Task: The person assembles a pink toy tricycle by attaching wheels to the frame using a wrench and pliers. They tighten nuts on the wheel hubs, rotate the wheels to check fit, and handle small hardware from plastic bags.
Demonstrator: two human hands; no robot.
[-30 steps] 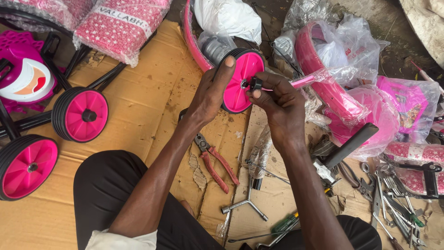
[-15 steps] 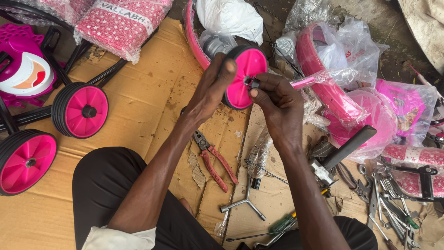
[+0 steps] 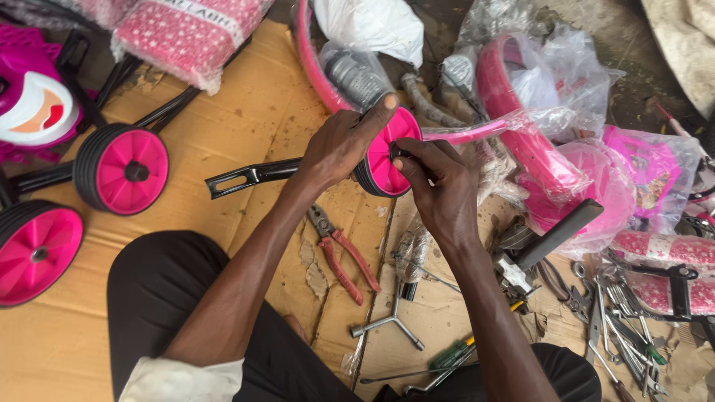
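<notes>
Two hands meet at one small pink wheel [image 3: 389, 158] with a black tyre, held up over the cardboard [image 3: 223, 134] on the floor. The left hand [image 3: 339, 145] wraps its fingers over the top and side of the wheel, with one finger stretched along the rim. The right hand [image 3: 439, 186] has its fingers pinched tight at the middle of the wheel; what they pinch is too small to tell. A black metal bar [image 3: 249, 176] sticks out to the left from behind the left hand.

Just below the hands, red-handled pliers [image 3: 341, 253] lie on the cardboard. Near them lies a three-armed metal wrench [image 3: 389, 321], and a green-handled screwdriver [image 3: 450, 356] lies lower down. Two more pink wheels [image 3: 123, 167] sit well apart on the left. Pink bike parts in clear plastic bags [image 3: 551, 112] are piled on the right.
</notes>
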